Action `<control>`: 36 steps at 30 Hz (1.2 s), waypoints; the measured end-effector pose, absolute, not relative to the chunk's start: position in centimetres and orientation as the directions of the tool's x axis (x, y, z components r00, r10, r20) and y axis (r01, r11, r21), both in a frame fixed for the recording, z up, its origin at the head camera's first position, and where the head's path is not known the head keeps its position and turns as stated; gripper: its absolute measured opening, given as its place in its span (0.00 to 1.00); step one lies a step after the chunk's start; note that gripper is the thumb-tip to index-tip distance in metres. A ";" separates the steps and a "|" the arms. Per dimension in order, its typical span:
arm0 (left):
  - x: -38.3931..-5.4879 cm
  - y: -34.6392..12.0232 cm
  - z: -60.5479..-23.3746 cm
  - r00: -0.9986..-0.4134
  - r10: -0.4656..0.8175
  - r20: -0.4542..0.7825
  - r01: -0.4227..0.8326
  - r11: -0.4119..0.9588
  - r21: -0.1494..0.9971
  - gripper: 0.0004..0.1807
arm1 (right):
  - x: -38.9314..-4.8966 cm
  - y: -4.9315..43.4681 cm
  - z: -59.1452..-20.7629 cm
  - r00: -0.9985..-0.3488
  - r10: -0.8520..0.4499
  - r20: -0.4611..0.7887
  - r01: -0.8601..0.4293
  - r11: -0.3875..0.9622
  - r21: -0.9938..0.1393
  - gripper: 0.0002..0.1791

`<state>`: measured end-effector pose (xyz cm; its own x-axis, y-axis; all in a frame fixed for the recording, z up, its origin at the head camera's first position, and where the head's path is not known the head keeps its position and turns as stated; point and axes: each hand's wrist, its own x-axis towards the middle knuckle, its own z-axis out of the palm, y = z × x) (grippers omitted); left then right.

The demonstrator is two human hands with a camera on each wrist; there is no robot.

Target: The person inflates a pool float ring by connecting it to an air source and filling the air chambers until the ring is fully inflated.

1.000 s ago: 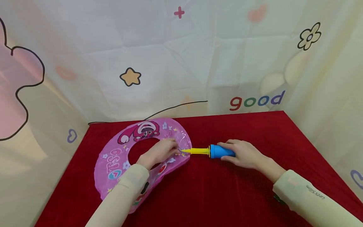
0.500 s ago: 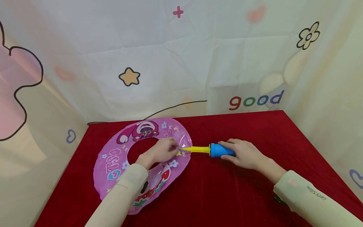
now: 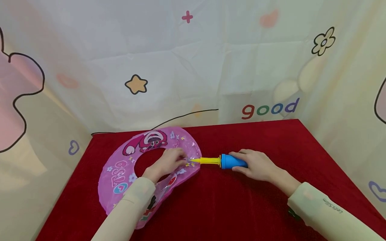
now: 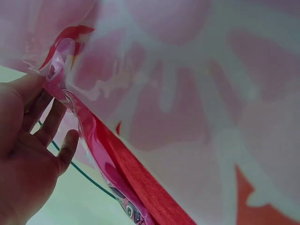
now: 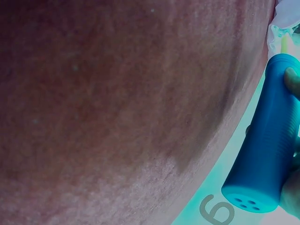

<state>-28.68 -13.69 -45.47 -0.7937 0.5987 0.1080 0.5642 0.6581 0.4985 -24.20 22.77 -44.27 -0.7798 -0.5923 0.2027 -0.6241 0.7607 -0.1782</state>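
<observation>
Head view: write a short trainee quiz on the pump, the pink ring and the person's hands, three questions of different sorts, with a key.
1. Multiple choice: what colour is the part of the pump that the right hand grips?
A) yellow
B) blue
C) pink

2. True or false: the yellow tip of the pump points toward the pink ring.

3. Fill the gap: of the two hands, the ____ one is nearer the yellow tip.

Key: 1) B, blue. 2) True. 3) Left; the left hand is at the side of the ring that the tip meets.
</observation>
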 end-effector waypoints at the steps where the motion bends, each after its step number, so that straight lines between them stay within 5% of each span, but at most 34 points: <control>1: -28.7 -13.7 -45.5 -0.799 0.591 0.108 0.556 0.660 0.505 0.07 | -24.2 22.7 -44.2 -0.779 -0.592 0.208 -0.625 0.760 -0.177 0.32; 26: -28.8 -13.4 -45.3 -0.826 0.550 0.128 0.535 0.690 0.488 0.03 | -25.1 21.7 -44.3 -0.767 -0.609 0.202 -0.641 0.746 -0.182 0.32; 36: -27.9 -13.1 -44.6 -0.813 0.581 0.019 0.519 0.710 0.475 0.12 | -25.4 22.1 -44.5 -0.804 -0.573 0.158 -0.594 0.763 -0.257 0.32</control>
<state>-27.86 -13.10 -44.60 -0.8135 0.5813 0.0193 0.5189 0.7104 0.4755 -25.36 22.13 -44.49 -0.8044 -0.5728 0.1577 -0.5935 0.7627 -0.2569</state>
